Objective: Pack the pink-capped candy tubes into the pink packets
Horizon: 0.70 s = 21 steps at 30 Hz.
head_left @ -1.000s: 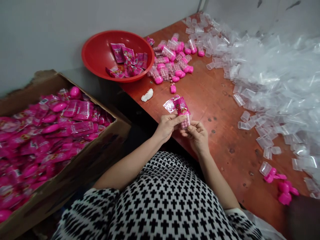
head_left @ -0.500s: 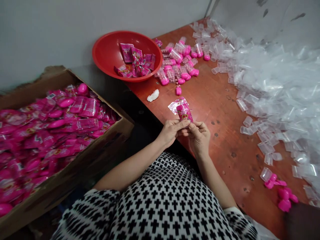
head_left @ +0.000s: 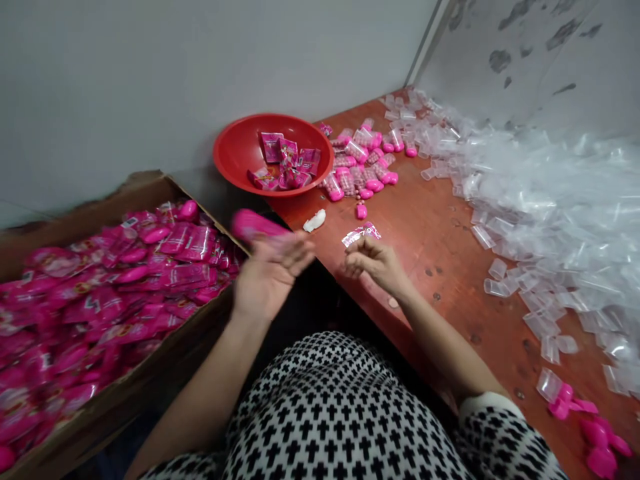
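My left hand is palm up with its fingers spread, near the edge of the cardboard box. Just beyond its fingers is a pink packet, smeared by motion, which looks free of the grip. My right hand is over the table edge with its fingers curled in; what they hold, if anything, is hidden. Right beyond its knuckles, shiny flat pink-and-silver wrappers lie on the table. A small pink cap stands a bit farther off.
The cardboard box at left is heaped with pink packets. A red bowl holds several flat packets. Behind the wrappers lie pink-capped tubes of beads and a white scrap. Clear plastic cups pile up at right, near pink parts.
Both hands held the pink packet together before. My left hand has swung left toward the box and opened, and the packet has gone that way. My right hand has stayed near the wrappers.
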Motion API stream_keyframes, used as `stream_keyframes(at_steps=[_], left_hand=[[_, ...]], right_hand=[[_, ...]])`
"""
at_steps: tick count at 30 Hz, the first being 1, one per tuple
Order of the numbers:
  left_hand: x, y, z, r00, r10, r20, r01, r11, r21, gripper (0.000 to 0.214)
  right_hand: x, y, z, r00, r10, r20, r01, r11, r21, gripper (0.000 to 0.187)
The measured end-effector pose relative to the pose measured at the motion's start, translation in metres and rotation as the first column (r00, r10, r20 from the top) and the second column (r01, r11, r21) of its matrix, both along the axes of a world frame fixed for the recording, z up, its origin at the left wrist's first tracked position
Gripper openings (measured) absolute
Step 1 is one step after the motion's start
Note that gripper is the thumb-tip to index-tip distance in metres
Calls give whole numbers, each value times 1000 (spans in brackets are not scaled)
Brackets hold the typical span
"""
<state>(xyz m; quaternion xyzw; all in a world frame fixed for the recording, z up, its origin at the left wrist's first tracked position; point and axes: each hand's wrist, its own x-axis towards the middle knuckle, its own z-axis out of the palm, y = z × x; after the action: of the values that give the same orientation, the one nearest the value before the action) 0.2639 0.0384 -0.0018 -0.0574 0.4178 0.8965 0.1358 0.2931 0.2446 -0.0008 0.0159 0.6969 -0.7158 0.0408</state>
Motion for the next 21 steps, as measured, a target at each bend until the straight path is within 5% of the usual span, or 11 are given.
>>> stream_keyframes(at_steps=[2,4,8,12,17,21], left_hand=[[-13,-22,2,961,275,21,-275,962,5,61],[-23,-31,-3,937,338,84,-337,941,-28,69],[-30,-7,-20,983,139,122,-128,987,-95,43],[-37,36,-31,999,-51,19,54,983,-177,39],[-60,65,-42,983,-176,-56,149,934,-325,38],[-77,75,-49,975,-134,-179,35,883,-467,33]], right_hand=[[-28,21,3,987,-93,-132,125,958,260,27],[-62,47,3,948,-166,-271,292,792,536,23],[-131,84,1,945,-28,-325,311,372,874,31],[-176,86,3,960,226,-167,149,95,984,47],[-202,77,-2,943,331,-36,79,-118,990,33],[-212,82,2,940,328,-88,140,-139,980,38]])
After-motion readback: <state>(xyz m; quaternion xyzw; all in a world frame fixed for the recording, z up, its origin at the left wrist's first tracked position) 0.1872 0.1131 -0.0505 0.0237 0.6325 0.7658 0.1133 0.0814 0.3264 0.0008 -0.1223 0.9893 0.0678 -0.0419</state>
